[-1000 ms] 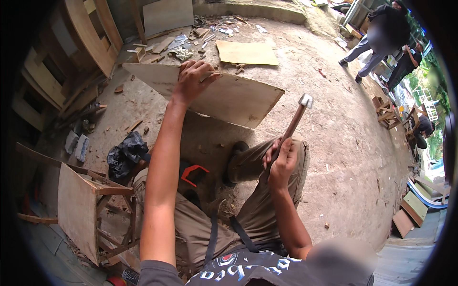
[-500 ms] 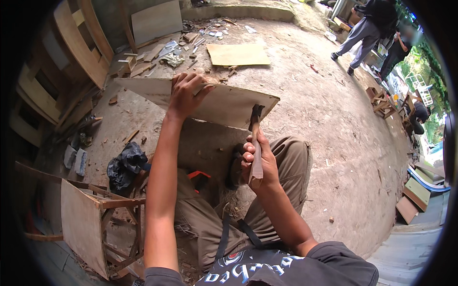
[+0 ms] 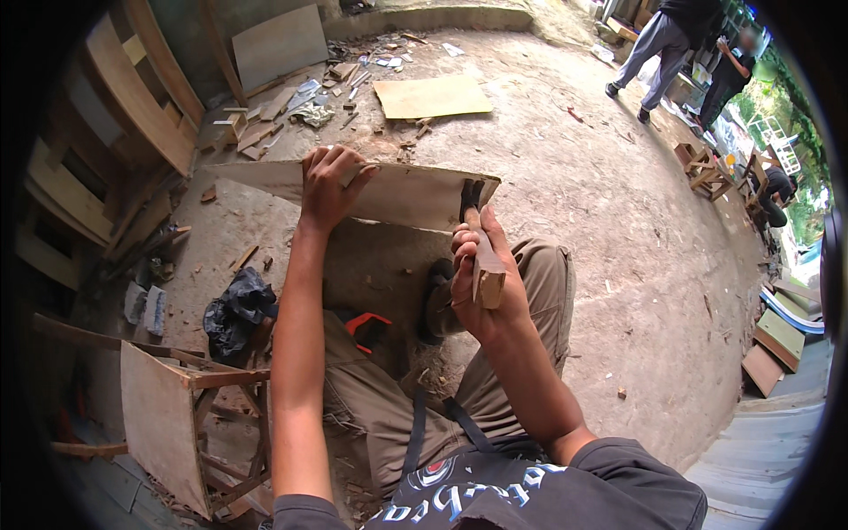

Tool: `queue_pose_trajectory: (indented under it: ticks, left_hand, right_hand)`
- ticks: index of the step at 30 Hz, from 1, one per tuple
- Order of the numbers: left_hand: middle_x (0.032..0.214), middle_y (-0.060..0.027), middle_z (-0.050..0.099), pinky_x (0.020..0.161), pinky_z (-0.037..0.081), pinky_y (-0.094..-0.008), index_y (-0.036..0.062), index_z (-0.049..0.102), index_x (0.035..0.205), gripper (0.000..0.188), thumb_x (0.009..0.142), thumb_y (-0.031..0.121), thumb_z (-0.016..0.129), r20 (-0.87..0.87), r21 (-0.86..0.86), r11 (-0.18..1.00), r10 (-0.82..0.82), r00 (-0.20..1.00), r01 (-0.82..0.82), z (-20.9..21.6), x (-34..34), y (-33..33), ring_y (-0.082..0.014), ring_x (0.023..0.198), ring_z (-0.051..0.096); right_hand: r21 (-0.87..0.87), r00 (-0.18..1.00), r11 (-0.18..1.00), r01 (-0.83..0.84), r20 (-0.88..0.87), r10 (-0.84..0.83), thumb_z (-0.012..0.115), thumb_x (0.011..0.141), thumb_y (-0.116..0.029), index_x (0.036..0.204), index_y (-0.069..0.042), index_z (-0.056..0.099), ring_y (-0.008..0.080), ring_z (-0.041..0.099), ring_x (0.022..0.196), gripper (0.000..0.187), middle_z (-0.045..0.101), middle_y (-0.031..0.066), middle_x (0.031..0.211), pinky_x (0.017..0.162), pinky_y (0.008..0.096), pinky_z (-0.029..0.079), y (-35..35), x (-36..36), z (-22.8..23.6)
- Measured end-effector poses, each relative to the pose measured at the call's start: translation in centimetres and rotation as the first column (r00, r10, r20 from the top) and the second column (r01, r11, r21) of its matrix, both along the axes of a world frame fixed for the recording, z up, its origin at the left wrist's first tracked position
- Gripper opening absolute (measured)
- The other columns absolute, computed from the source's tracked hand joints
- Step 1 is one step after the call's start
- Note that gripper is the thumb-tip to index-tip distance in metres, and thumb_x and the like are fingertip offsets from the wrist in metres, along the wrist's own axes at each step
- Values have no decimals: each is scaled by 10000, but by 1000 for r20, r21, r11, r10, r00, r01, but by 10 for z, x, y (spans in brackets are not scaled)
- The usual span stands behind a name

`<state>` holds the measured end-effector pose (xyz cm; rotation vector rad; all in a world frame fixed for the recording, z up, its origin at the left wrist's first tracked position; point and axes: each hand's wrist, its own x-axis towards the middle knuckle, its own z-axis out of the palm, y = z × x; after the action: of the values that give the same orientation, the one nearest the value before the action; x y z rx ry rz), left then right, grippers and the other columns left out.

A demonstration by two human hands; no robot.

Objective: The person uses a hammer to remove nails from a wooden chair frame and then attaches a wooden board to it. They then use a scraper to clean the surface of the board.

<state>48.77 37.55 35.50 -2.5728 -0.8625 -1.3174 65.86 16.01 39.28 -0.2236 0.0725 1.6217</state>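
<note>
1. Board [image 3: 406, 199], pale, flat: located ahead of the seated person, standing on a slant beyond the knees; whether its lower edge meets the ground cannot be told.
2. Left hand [image 3: 329, 194]: pinching the board's upper edge, fingers hooked over, thumb on the near side.
3. Hammer [image 3: 484, 250], wooden handle, dark two-pronged head: prongs at the board's near face, close to its right end; handle butt towards the person. Whether a nail sits between the prongs cannot be made out.
4. Right hand [image 3: 510, 298]: wrapped round the handle, thumb lying alongside it.
5. Handling note, by judgement: the prongs should sit squarely before any load goes on; pressure is best applied gradually, the left hand bracing firmly and clear of the hammer head, since a slip could swing the handle towards the body or split the board's edge.
6. Container: one black plastic bag [image 3: 238, 309], crumpled, on the ground left of the legs; contents, if any, hidden.
7. Adjacent: wooden frame [image 3: 231, 380] with a pale side panel [image 3: 159, 424], left of the person; not evidently a container.
</note>
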Motion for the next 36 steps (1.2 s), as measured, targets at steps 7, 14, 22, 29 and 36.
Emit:
queue_pose_trajectory:
  ticks: [7, 14, 22, 29, 36]
  left_hand:
    - [838, -39, 607, 848, 369, -369, 99, 620, 830, 195, 777, 255, 723, 1, -20, 1000, -7, 1000, 7, 2, -1, -7, -251, 847, 550]
    - [825, -52, 602, 835, 373, -377, 89, 618, 814, 157, 774, 207, 713, -13, 8, 1000, 1, 1000, -1, 3, 0, -10, -258, 825, 551]
    - [816, -34, 611, 834, 367, -364, 110, 625, 803, 194, 770, 269, 733, -1, 19, 1000, 2, 1000, -2, 1, 1, -5, -244, 827, 556]
    - [828, -42, 616, 833, 367, -366, 100, 624, 814, 208, 784, 281, 722, -1, 4, 1000, -11, 1000, 11, 4, 5, -1, -251, 827, 556]
    - [830, -48, 617, 832, 373, -367, 89, 619, 812, 231, 783, 293, 724, 1, 30, 1000, 0, 1000, 0, 6, 7, 7, -254, 828, 556]
  right_hand:
    - [104, 995, 990, 98, -4, -98, 566, 928, -399, 941, -68, 451, 165, 633, 778, 351, 543, 47, 832, 692, 306, 586, -3, -14, 10]
    - [46, 985, 984, 172, 11, -173, 489, 960, -400, 901, -27, 501, 180, 693, 761, 378, 608, 73, 819, 682, 285, 620, 0, -26, 28]
    - [-32, 967, 978, 206, 160, -198, 545, 926, -435, 944, -58, 477, 170, 662, 775, 383, 581, 78, 822, 635, 294, 599, 2, -40, 38]
    - [-64, 929, 985, 162, 347, -130, 592, 926, -371, 956, -99, 450, 168, 613, 596, 308, 562, 52, 736, 504, 276, 530, -7, -40, 19]
    - [5, 889, 993, 117, 445, -107, 552, 939, -303, 1064, -101, 422, 197, 596, 458, 271, 537, 51, 596, 421, 320, 526, 0, -36, -31]
